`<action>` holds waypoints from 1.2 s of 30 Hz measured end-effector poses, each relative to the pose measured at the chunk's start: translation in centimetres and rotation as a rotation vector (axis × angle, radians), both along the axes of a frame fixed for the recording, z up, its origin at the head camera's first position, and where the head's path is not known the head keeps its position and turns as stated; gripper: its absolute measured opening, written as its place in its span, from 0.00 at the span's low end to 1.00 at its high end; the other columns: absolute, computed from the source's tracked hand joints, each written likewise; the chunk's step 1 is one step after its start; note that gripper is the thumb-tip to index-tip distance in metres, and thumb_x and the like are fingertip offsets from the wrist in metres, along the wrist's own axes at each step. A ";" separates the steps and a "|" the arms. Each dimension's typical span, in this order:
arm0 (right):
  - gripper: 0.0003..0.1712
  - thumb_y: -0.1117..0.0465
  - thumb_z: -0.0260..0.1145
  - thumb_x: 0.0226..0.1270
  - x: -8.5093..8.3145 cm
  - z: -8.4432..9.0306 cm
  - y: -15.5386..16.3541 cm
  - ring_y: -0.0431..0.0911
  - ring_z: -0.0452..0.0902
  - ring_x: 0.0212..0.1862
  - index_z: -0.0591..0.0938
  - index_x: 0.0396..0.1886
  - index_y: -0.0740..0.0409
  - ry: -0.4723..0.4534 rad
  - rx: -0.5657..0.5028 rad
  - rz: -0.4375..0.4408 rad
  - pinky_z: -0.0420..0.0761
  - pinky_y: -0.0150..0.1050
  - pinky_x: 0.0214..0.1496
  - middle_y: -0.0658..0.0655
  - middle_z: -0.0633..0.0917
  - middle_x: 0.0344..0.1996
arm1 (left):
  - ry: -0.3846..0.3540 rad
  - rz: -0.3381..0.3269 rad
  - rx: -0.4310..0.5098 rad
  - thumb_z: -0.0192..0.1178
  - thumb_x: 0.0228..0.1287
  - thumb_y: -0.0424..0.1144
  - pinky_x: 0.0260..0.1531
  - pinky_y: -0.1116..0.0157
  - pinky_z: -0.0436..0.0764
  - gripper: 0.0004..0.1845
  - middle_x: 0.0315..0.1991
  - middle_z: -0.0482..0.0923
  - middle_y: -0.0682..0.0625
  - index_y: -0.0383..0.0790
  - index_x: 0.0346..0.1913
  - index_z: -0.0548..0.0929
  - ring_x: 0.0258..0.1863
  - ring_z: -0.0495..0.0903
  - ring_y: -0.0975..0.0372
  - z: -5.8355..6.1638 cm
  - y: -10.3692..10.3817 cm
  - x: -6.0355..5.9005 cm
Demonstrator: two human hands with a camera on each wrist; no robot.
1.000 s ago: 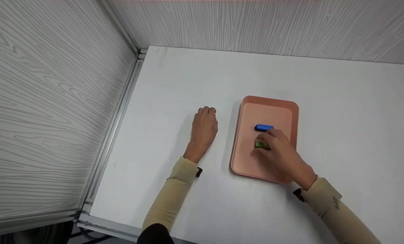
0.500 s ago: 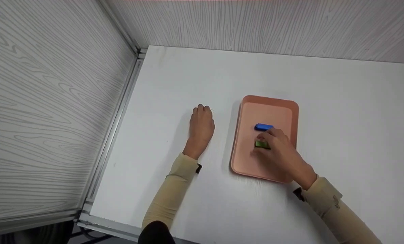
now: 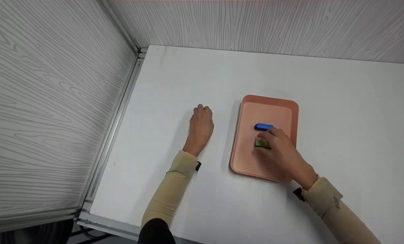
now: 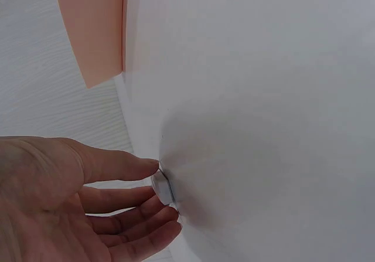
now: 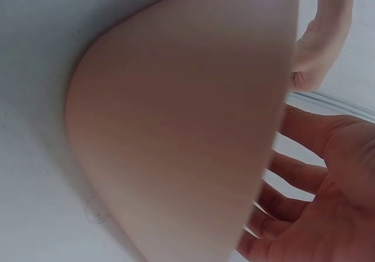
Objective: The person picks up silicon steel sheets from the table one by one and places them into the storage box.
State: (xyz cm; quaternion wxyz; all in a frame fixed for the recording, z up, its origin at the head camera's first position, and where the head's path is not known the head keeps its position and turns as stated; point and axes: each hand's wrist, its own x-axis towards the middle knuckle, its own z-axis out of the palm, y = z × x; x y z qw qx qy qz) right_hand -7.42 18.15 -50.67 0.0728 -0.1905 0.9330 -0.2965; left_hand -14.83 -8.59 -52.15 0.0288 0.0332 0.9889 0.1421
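Observation:
My left hand is low over the white table, left of the tray. In the left wrist view its thumb and fingers pinch a small pale, glassy-looking piece with a thin dark edge; the head view hides it. Over the pink tray, my right hand has its thumb and fingers around a small green oblong piece with a dark lower edge. Just beyond lies a small blue oblong piece with a black end. In the right wrist view the tray wall covers the right fingertips.
A metal frame rail runs along the table's left side, below a grey wood-grain panel. Another wood-grain panel rises behind the table's back edge. The tray's raised rim surrounds the blue and green pieces.
My left hand has shifted slightly left and toward the back of the table, then stayed almost still. The right hand and the pieces in the tray hold their places.

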 end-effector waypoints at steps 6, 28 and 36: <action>0.21 0.60 0.78 0.66 0.0 0.2 0.1 0.59 0.75 0.54 0.87 0.55 0.65 -0.018 0.024 -0.010 0.81 0.53 0.57 0.66 0.83 0.52 | -0.016 -0.023 -0.019 0.50 0.79 0.25 0.44 0.60 0.88 0.10 0.45 0.78 0.38 0.26 0.47 0.83 0.48 0.81 0.51 0.0 0.0 -0.2; 0.19 0.59 0.76 0.69 -0.3 0.3 0.6 0.57 0.75 0.48 0.88 0.54 0.66 -0.005 -0.018 -0.034 0.77 0.49 0.50 0.64 0.83 0.45 | -0.099 -0.037 0.110 0.56 0.74 0.27 0.49 0.58 0.85 0.06 0.47 0.78 0.38 0.27 0.48 0.80 0.49 0.79 0.51 0.7 -0.2 0.6; 0.19 0.55 0.74 0.71 -0.6 0.4 0.6 0.57 0.75 0.50 0.89 0.53 0.65 -0.038 -0.018 -0.041 0.78 0.50 0.52 0.63 0.84 0.47 | -0.070 -0.052 0.177 0.57 0.73 0.27 0.53 0.56 0.85 0.12 0.50 0.78 0.37 0.26 0.54 0.81 0.53 0.80 0.49 1.4 -0.2 1.1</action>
